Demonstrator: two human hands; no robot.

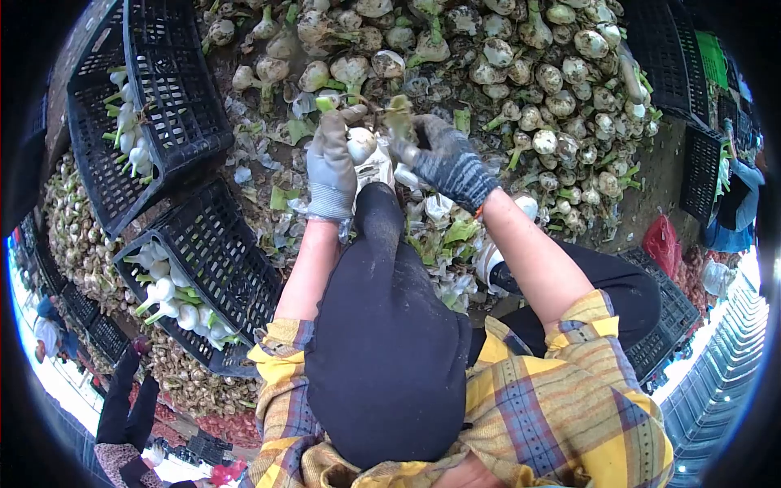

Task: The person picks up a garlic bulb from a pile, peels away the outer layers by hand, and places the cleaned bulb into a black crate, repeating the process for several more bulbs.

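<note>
Covering most of the ground ahead is a big heap of dirty, round white bulbs with green stalks (521, 89). Beside it, on the left, stand two black plastic lattice crates (215, 260), each with some cleaned white bulbs inside. Loose pale skins and green leaf scraps (439, 236) lie between the knees. The left hand in a grey fabric glove (331, 167) is closed around one white bulb (360, 145), just in front of the heap. The right hand in a dark speckled glove (446, 163) pinches the green stalk (399, 118) near the bulb's top; I cannot tell if it holds a tool. The bulb looks firm and light, with thin skin that tears easily, so I judge it is best gripped around the round body.
</note>
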